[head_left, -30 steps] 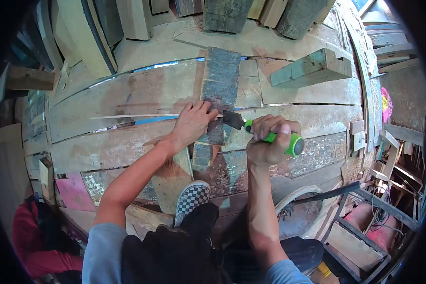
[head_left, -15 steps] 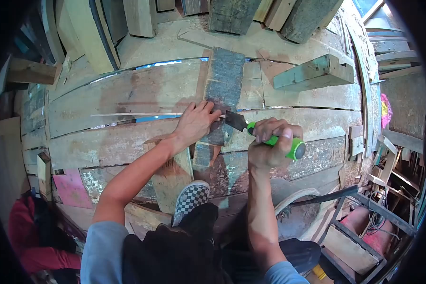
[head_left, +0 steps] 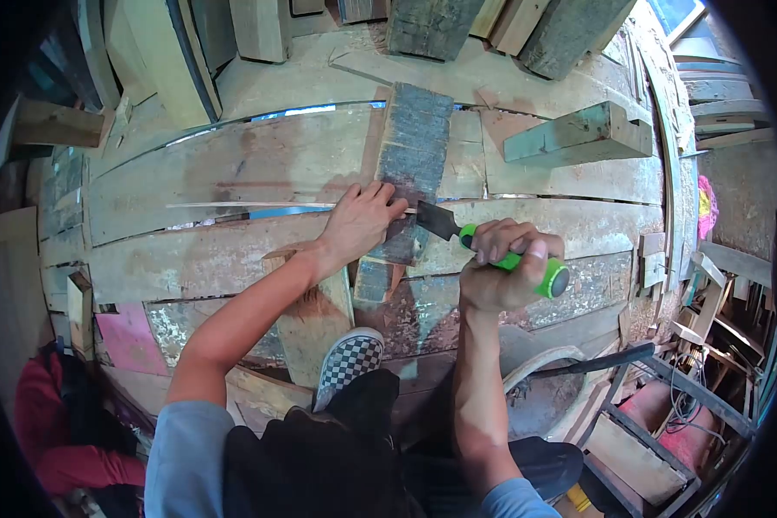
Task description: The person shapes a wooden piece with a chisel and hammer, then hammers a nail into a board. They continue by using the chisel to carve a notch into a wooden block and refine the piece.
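green-handled chisel (head_left: 439, 221) fills the grip of the right hand (head_left: 511, 262); the left hand (head_left: 358, 223) holds a thin strip (head_left: 259, 205).

Over the last second I have swung my right hand (head_left: 509, 269) a little farther right and back toward my body, carrying the chisel's green handle (head_left: 546, 277) with it so the blade (head_left: 438, 221) slants slightly more, while my head view has turned a touch.
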